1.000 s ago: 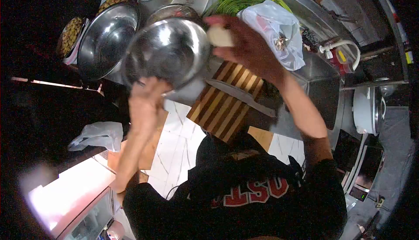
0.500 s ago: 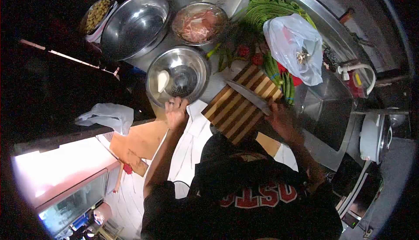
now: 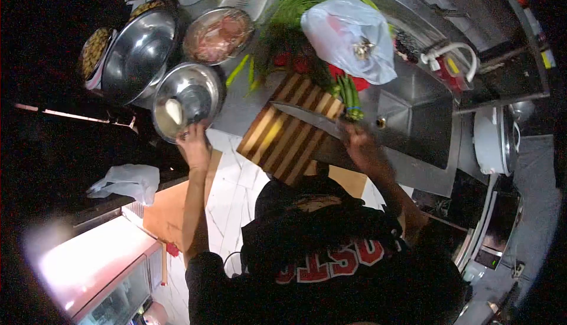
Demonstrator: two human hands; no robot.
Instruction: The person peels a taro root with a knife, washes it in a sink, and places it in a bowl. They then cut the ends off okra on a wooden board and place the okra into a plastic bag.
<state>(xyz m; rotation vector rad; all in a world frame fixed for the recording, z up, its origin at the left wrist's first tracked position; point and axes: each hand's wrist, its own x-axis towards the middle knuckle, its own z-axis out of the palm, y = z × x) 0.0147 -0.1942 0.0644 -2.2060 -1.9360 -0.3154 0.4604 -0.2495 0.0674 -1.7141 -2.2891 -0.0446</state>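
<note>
My left hand (image 3: 194, 145) has its fingers curled over the near rim of a shiny metal bowl (image 3: 215, 91). Inside that bowl lies a smooth, pale oblong piece (image 3: 174, 112). In my right hand (image 3: 359, 143) is the handle of a kitchen knife (image 3: 304, 116), its broad blade pointing left across the far part of a striped wooden cutting board (image 3: 286, 158). A blurred yellow patch (image 3: 273, 131) shows on the board's left side. Green chillies (image 3: 238, 71) lie between the bowls, and a banded bunch of long green vegetables (image 3: 350, 99) sits beyond the board's right corner.
A bigger metal bowl (image 3: 127, 80) and a bowl of wrapped meat (image 3: 218, 36) stand behind. Leafy long beans (image 3: 295, 0) and a white plastic bag (image 3: 345, 32) sit at the back. Right of the board is a sink (image 3: 422, 136) with a faucet (image 3: 455, 50).
The whole view has swung, so the counter things appear farther left. My left hand stays at the bowl's rim and my right keeps the knife. A yellow patch now shows on the board.
</note>
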